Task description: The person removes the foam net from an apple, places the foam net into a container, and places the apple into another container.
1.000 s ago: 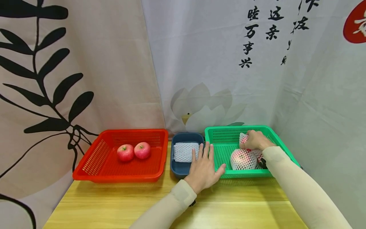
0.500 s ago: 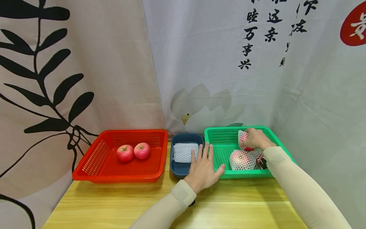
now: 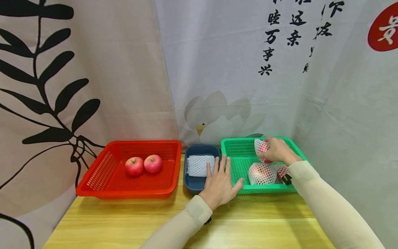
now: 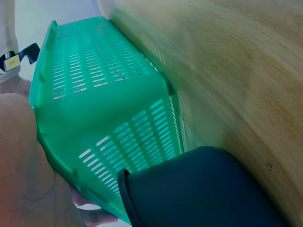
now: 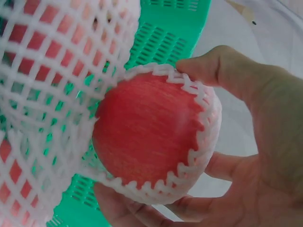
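My right hand (image 3: 280, 151) grips an apple (image 5: 149, 127) partly covered by a white foam net, above the back right of the green basket (image 3: 239, 152). Thumb and fingers curl round the netted sides in the right wrist view, and the apple's red skin shows at the net's opening. Two more netted apples (image 3: 262, 173) lie at the basket's front. My left hand (image 3: 219, 188) has straight, spread fingers over the gap between the green basket and a dark blue tub (image 3: 196, 186). Whether it presses on their rims is unclear.
White foam nets (image 3: 198, 166) lie flat in the blue tub. To the left, a red basket (image 3: 130, 192) holds two bare apples (image 3: 134, 166). All the containers stand on a wooden table (image 3: 136, 221) before a printed curtain (image 3: 136, 79).
My right hand has lifted the netted apple slightly and shifted it a little to the left. My left hand stays almost where it was.
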Action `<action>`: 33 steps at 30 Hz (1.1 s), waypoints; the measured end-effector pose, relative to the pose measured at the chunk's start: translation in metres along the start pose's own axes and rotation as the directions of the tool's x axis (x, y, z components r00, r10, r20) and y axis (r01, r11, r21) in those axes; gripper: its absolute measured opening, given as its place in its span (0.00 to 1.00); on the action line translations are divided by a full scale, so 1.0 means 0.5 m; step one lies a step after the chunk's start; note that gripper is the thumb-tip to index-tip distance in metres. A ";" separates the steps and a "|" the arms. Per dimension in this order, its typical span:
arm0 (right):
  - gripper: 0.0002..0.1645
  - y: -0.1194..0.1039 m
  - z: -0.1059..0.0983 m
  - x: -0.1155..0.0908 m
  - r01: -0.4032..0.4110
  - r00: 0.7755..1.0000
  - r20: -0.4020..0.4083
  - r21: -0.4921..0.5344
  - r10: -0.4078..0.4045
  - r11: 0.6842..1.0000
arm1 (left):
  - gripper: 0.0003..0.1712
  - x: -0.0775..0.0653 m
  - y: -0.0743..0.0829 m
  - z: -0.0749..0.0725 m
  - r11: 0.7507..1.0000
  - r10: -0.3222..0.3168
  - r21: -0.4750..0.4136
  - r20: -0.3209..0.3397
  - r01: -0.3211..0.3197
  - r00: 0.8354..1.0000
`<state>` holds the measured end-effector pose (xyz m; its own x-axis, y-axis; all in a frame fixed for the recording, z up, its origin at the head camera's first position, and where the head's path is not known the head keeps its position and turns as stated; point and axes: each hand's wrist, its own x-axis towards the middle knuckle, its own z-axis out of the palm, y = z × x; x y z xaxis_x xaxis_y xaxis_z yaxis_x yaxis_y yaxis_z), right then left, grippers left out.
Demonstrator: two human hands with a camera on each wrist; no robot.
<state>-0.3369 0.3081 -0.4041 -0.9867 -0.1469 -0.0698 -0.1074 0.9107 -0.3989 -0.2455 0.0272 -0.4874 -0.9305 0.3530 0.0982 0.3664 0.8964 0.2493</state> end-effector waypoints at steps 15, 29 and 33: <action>0.53 -0.042 0.003 -0.042 0.076 0.994 -0.077 -0.011 -0.077 0.997 | 0.57 -0.004 0.002 -0.005 1.000 -0.004 0.000 0.003 0.004 1.000; 0.52 -0.082 0.010 -0.065 0.159 0.979 -0.125 -0.024 -0.160 0.987 | 0.58 0.000 -0.002 0.001 1.000 -0.002 -0.010 -0.012 0.002 1.000; 0.51 -0.090 0.015 -0.074 0.166 0.977 -0.133 -0.012 -0.166 0.986 | 0.58 -0.001 -0.002 0.001 1.000 0.000 -0.030 -0.018 -0.001 1.000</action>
<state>-0.2946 0.2696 -0.3902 -0.9624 -0.2438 0.1197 -0.2715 0.8783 -0.3935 -0.2453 0.0262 -0.4885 -0.9302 0.3484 0.1152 0.3669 0.8878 0.2780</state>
